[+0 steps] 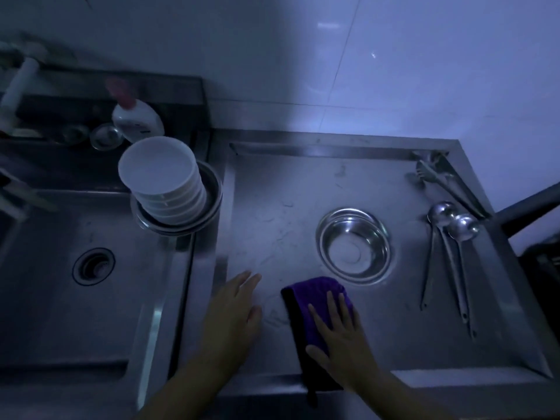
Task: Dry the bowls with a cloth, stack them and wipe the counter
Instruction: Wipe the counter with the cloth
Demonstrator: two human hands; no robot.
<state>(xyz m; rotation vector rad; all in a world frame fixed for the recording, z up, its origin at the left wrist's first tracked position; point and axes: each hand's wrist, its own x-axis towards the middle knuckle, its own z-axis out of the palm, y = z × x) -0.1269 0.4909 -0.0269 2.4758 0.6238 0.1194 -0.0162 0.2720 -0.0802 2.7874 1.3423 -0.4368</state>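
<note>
A purple cloth (312, 301) lies flat on the steel counter (288, 213) near its front edge. My right hand (339, 338) presses on the cloth with straight, spread fingers. My left hand (235, 310) rests flat on the counter just left of the cloth, fingers straight, holding nothing. A stack of several white bowls (163, 180) sits tilted in metal bowls (212, 189) on the rim between sink and counter. A single steel bowl (353, 245) stands upright behind the cloth.
Steel ladles (451, 231) lie at the counter's right side, with tongs (436, 177) in the back right corner. The sink basin (94, 266) with its drain is on the left. A white bottle (136, 116) and small glass dishes stand behind the sink.
</note>
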